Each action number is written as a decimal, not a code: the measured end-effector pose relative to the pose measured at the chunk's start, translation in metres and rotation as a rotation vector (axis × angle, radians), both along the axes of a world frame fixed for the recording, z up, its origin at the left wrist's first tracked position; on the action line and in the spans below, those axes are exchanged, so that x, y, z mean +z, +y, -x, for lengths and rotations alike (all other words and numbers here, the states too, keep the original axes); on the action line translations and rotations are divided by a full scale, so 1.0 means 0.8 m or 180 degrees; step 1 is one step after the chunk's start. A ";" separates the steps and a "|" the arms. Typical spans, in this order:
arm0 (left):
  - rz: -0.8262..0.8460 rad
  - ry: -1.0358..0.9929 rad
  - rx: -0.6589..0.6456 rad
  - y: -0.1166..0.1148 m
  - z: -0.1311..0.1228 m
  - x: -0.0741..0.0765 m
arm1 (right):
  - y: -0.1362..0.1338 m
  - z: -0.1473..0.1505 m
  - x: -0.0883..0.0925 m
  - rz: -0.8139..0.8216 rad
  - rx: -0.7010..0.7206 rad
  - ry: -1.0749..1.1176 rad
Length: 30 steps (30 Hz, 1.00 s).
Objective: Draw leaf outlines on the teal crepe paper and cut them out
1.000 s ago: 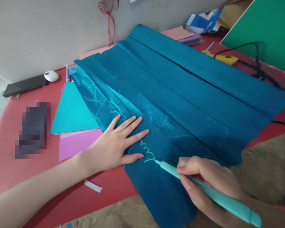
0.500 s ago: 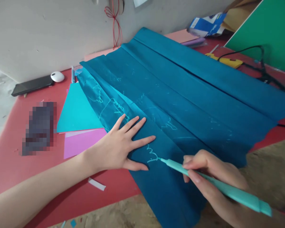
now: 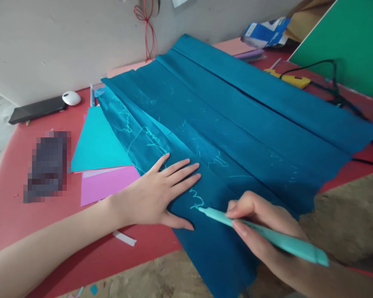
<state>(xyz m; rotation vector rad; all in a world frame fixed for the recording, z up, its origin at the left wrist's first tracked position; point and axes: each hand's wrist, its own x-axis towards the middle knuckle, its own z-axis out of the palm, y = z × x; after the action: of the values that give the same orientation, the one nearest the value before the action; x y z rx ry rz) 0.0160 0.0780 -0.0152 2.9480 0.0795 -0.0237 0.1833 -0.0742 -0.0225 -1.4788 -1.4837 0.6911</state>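
A large sheet of dark blue paper [image 3: 251,120] with folds lies across the table, its near end hanging past the front edge. Light scribbled lines mark several spots on it. My left hand [image 3: 155,192] lies flat on the sheet with its fingers spread. A turquoise pen [image 3: 276,238] is pinched between the thumb and fingers of my right hand [image 3: 264,223]. The pen's tip touches the paper beside a small wavy line, just right of my left hand.
Cyan paper [image 3: 98,142] and purple paper [image 3: 107,186] lie left on the red table [image 3: 81,256]. Further back are a black phone-like object [image 3: 37,109] and a white mouse [image 3: 71,98]. A yellow tool [image 3: 294,79], black cable and green board [image 3: 348,45] stand right.
My right hand and the pen have moved left, and the pen tip has shifted slightly left along the drawn line. My left hand's fingers have drawn closer together. The view has shifted slightly.
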 end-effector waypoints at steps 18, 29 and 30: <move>-0.0036 0.0095 -0.0054 0.001 -0.001 0.000 | -0.006 -0.005 -0.001 -0.0202 -0.0078 -0.0230; 0.0040 0.0062 -0.0007 0.000 0.000 -0.002 | -0.002 -0.001 -0.004 -0.0138 0.0194 -0.0284; 0.0042 0.0057 -0.0002 0.000 0.000 -0.002 | -0.002 -0.002 -0.004 -0.0146 0.0188 -0.0300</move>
<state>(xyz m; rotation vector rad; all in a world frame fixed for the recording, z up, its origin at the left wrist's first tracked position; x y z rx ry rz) 0.0160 0.0780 -0.0168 2.9348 0.0807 -0.0504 0.1846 -0.0758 -0.0256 -1.4549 -1.6102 0.6256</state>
